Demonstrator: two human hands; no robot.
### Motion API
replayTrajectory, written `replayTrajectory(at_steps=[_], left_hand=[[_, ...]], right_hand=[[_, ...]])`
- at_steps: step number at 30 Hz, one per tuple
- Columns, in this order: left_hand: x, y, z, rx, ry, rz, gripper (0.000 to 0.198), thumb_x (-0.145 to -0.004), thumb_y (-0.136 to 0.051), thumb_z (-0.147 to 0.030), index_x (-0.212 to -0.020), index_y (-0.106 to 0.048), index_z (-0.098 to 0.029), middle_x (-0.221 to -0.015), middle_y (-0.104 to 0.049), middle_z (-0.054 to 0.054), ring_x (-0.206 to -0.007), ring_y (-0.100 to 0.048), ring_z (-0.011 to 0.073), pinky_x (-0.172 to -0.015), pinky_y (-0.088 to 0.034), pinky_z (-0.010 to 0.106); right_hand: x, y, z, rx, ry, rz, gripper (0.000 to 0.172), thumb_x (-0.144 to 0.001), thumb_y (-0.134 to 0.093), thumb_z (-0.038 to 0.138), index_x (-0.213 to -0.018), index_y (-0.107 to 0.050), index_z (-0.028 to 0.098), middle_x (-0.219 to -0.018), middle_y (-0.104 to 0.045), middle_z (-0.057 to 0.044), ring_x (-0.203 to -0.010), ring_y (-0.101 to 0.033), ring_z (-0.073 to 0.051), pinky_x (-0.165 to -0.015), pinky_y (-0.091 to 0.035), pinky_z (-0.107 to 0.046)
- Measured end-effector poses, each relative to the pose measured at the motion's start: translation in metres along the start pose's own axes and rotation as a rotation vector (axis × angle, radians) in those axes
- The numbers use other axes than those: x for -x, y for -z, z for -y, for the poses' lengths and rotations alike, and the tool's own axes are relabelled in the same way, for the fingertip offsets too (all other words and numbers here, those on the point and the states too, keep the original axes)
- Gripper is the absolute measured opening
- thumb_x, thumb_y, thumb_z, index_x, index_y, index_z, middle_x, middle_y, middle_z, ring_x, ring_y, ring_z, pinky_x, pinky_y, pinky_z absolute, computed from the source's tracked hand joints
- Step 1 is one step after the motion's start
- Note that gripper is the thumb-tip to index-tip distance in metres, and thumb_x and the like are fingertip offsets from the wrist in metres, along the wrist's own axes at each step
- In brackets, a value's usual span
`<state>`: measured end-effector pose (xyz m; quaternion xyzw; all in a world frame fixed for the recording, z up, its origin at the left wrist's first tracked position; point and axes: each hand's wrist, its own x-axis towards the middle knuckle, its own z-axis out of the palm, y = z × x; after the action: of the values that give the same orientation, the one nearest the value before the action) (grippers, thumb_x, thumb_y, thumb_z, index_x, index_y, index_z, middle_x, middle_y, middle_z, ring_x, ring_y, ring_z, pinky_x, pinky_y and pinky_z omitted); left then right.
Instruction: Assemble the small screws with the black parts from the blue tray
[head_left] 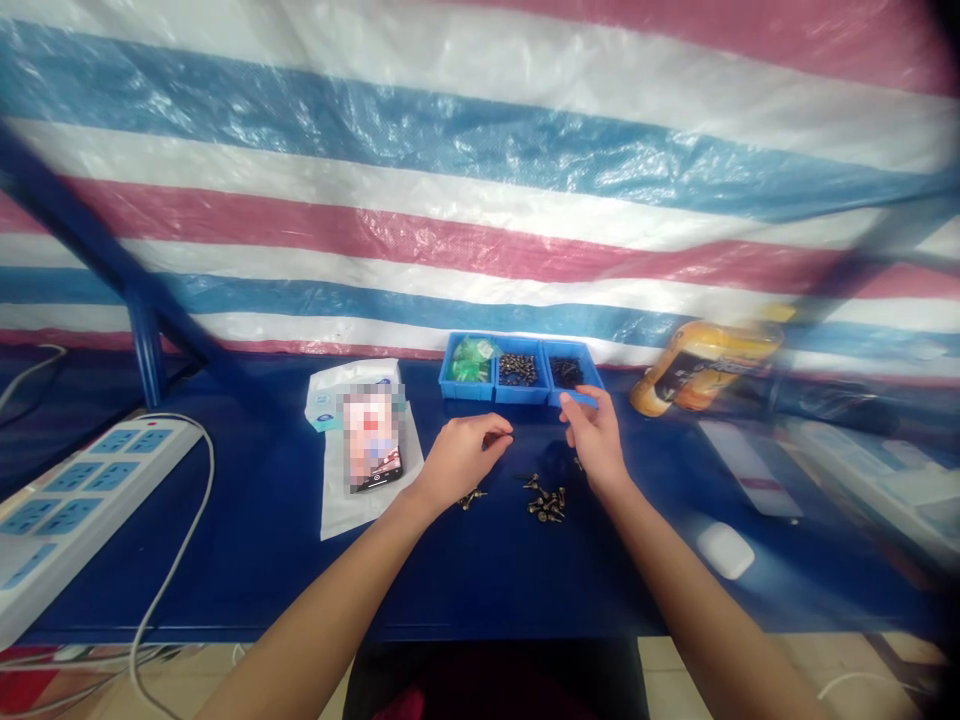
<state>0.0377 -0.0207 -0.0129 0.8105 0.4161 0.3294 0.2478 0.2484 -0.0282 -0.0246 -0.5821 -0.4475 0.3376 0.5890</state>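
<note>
My left hand [466, 458] is over the blue table with thumb and fingers pinched together; whatever lies between the tips is too small to make out. Just below it lie a few small brass-coloured screws [471, 498], partly covered by the hand. My right hand [596, 438] is at the front edge of the right blue bin [598, 375], its fingers curled in towards the thumb, and I cannot make out what they hold. Black screws [566, 373] fill that bin. Between my forearms sits a loose pile of brass-coloured screws [547, 503].
The middle bin holds more metal screws [517, 368]; the left one, a green bagged item [472, 360]. A phone [379, 470] lies on a white packet [341, 515] at left, near a power strip [82, 500]. Rightward are an orange bottle [697, 365] and white case [725, 550].
</note>
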Motion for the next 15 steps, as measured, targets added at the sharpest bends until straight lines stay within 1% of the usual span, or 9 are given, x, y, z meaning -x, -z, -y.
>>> replayTrajectory(at_steps=[1, 2, 5, 7, 9, 10, 12, 15], left_hand=[[0.0, 0.0, 0.0, -0.001, -0.001, 0.0, 0.012, -0.09, -0.059, -0.024, -0.094, -0.07, -0.025, -0.09, -0.075, -0.002, -0.077, -0.068, 0.015, -0.071, -0.049, 0.025], [0.0, 0.0, 0.0, 0.001, 0.002, -0.002, 0.012, -0.09, -0.059, -0.025, -0.094, -0.07, -0.025, -0.09, -0.075, -0.002, -0.077, -0.068, 0.0148, -0.071, -0.049, 0.025], [-0.001, 0.001, -0.001, 0.031, 0.015, -0.024, 0.012, -0.09, -0.06, -0.025, -0.095, -0.07, -0.024, -0.091, -0.076, -0.002, -0.078, -0.069, 0.0142, -0.073, -0.05, 0.025], [-0.002, 0.002, -0.002, 0.069, 0.021, -0.043, 0.012, -0.091, -0.06, -0.026, -0.097, -0.07, -0.024, -0.091, -0.076, -0.002, -0.078, -0.069, 0.0138, -0.073, -0.051, 0.024], [-0.002, 0.002, -0.004, 0.111, 0.028, -0.056, 0.013, -0.091, -0.059, -0.027, -0.099, -0.069, -0.023, -0.09, -0.076, -0.002, -0.078, -0.07, 0.0135, -0.072, -0.051, 0.023], [-0.001, 0.002, -0.005, 0.13, 0.033, -0.062, 0.014, -0.091, -0.059, -0.028, -0.1, -0.068, -0.023, -0.088, -0.076, -0.002, -0.077, -0.07, 0.0133, -0.071, -0.051, 0.023], [-0.001, 0.002, -0.007, 0.157, 0.043, -0.071, 0.014, -0.092, -0.059, -0.029, -0.101, -0.067, -0.023, -0.085, -0.075, -0.003, -0.074, -0.069, 0.013, -0.07, -0.051, 0.023], [0.0, 0.0, -0.009, 0.176, 0.047, -0.078, 0.014, -0.091, -0.06, -0.031, -0.1, -0.067, -0.023, -0.081, -0.075, -0.003, -0.071, -0.068, 0.0126, -0.069, -0.051, 0.022]], right_hand=[[0.0, 0.0, -0.001, 0.018, -0.006, 0.004, 0.042, -0.082, -0.066, 0.055, -0.107, -0.056, 0.023, -0.066, -0.057, 0.004, -0.048, -0.044, -0.011, -0.046, -0.037, -0.024], [0.0, 0.0, -0.001, 0.052, 0.001, 0.035, 0.04, -0.082, -0.066, 0.055, -0.105, -0.057, 0.022, -0.064, -0.056, 0.004, -0.049, -0.046, -0.012, -0.047, -0.038, -0.025], [0.006, -0.001, 0.003, 0.164, 0.098, 0.225, 0.031, -0.085, -0.064, 0.05, -0.095, -0.064, 0.021, -0.064, -0.057, 0.001, -0.056, -0.051, -0.014, -0.054, -0.043, -0.026], [0.011, -0.001, 0.008, 0.215, 0.186, 0.374, 0.027, -0.087, -0.064, 0.045, -0.1, -0.068, 0.022, -0.074, -0.064, -0.001, -0.061, -0.055, -0.014, -0.059, -0.046, -0.028], [0.016, -0.003, 0.012, 0.259, 0.282, 0.477, 0.023, -0.088, -0.064, 0.039, -0.104, -0.07, 0.024, -0.087, -0.069, -0.003, -0.068, -0.059, -0.015, -0.065, -0.049, -0.029], [0.017, -0.003, 0.013, 0.277, 0.326, 0.509, 0.022, -0.087, -0.065, 0.037, -0.104, -0.071, 0.024, -0.092, -0.07, -0.003, -0.071, -0.061, -0.016, -0.067, -0.05, -0.029], [0.019, -0.005, 0.013, 0.302, 0.389, 0.54, 0.018, -0.087, -0.066, 0.033, -0.101, -0.072, 0.024, -0.096, -0.071, -0.004, -0.076, -0.064, -0.017, -0.07, -0.051, -0.03], [0.02, -0.006, 0.012, 0.306, 0.42, 0.532, 0.013, -0.089, -0.065, 0.029, -0.098, -0.073, 0.025, -0.094, -0.071, -0.003, -0.078, -0.065, -0.017, -0.071, -0.052, -0.03]])
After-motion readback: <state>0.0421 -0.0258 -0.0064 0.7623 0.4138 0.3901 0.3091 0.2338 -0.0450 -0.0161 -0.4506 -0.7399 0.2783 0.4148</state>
